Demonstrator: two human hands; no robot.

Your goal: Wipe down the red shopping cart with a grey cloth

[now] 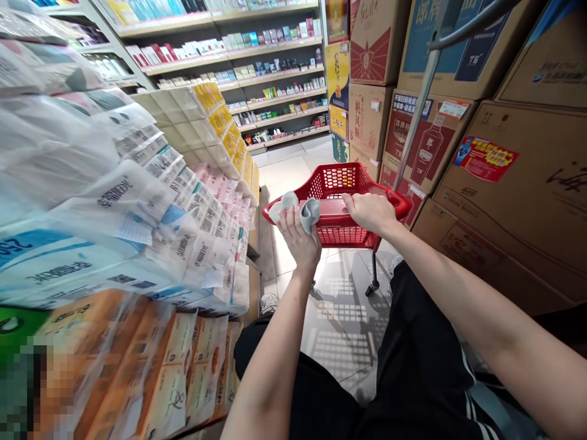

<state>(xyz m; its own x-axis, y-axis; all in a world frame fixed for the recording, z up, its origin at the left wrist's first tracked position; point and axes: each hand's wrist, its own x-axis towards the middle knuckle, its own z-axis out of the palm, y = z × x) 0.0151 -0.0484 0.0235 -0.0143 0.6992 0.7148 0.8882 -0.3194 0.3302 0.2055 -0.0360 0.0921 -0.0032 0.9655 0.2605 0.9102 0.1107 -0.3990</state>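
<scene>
A red plastic shopping cart [339,177] stands in front of me in the aisle. Its handle bar [331,208] runs crosswise near both hands. My left hand [298,235] is closed on a crumpled grey cloth [310,214], pressed against the left end of the handle. Part of the cloth sticks out above the fingers. My right hand [372,212] grips the right part of the handle, fingers wrapped round it and thumb pointing left. The cart's basket shows no goods that I can make out.
Stacked tissue packs [178,189] line the left side, with orange packs [101,354] below. Cardboard cartons [518,201] are piled on the right, beside a slanting metal pole [415,122]. Shelves of boxed goods [275,73] stand at the far end. Tiled floor [330,305] lies under the cart.
</scene>
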